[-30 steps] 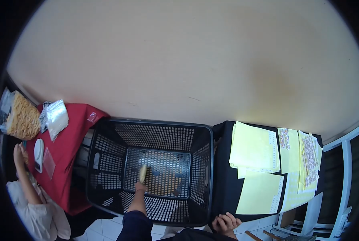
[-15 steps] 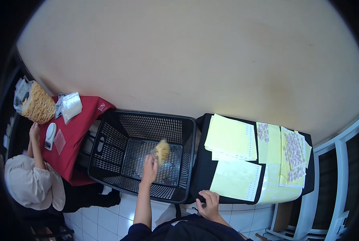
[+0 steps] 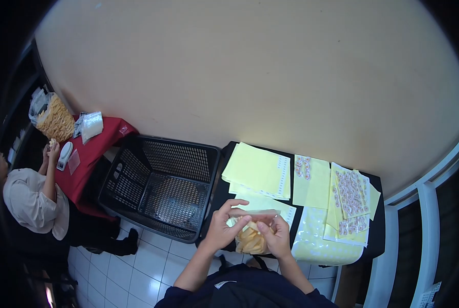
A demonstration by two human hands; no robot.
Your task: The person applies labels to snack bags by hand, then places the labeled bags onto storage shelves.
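Note:
A small clear plastic bag of yellowish snack pieces [image 3: 251,240] is held up in front of my body, over the near edge of the black-covered table. My left hand [image 3: 225,226] grips the bag's left side, its thumb pressed on the front. On the other side my right hand [image 3: 276,236] pinches the bag's upper right part with thumb and fingers. The top of the bag lies between both hands. Yellow label sheets [image 3: 257,172] lie on the table just beyond, partly hidden by the hands and bag.
A large black plastic basket [image 3: 216,169] stands left of the table. Sheets with round printed stickers [image 3: 352,192] lie at the right. Farther left, a person [image 3: 37,203] stands by a red-covered table [image 3: 98,149] with a white scale [image 3: 64,155] and a big snack bag [image 3: 56,118].
My left hand has lifted the snack bag out of the basket and over to the table. My right hand has left the table edge and taken hold of the bag. The view has shifted right.

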